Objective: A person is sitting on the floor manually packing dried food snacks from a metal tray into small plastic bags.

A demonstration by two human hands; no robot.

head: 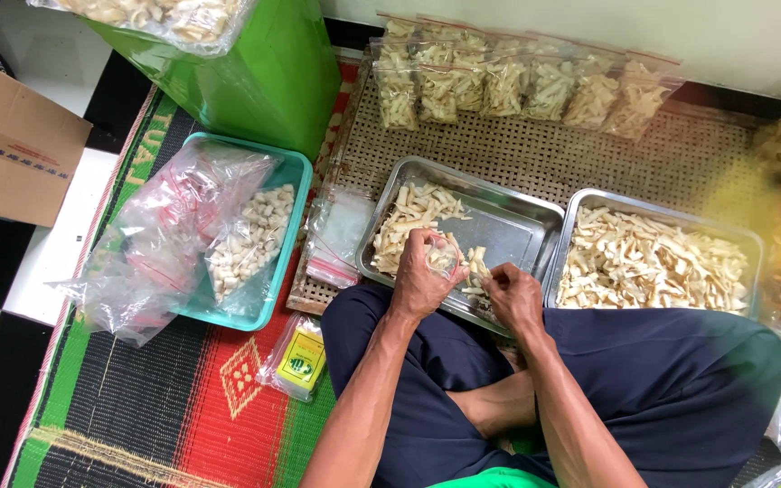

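My left hand (422, 276) holds a small clear plastic bag (445, 256) over the near edge of a steel tray (517, 221). That tray is partly filled with pale cracker strips (413, 217). My right hand (512, 294) pinches a few strips (476, 271) right beside the bag's mouth. A second steel tray (580, 203) to the right is piled with the same strips. Along the wall stands a row of filled clear bags (517, 81).
A teal plastic tray (296, 176) on the left holds loose bags and a bag of pale chunks (250, 239). A green container (264, 72) stands behind it, a cardboard box (11, 149) at far left. A small yellow-labelled packet (300, 357) lies on the woven mat.
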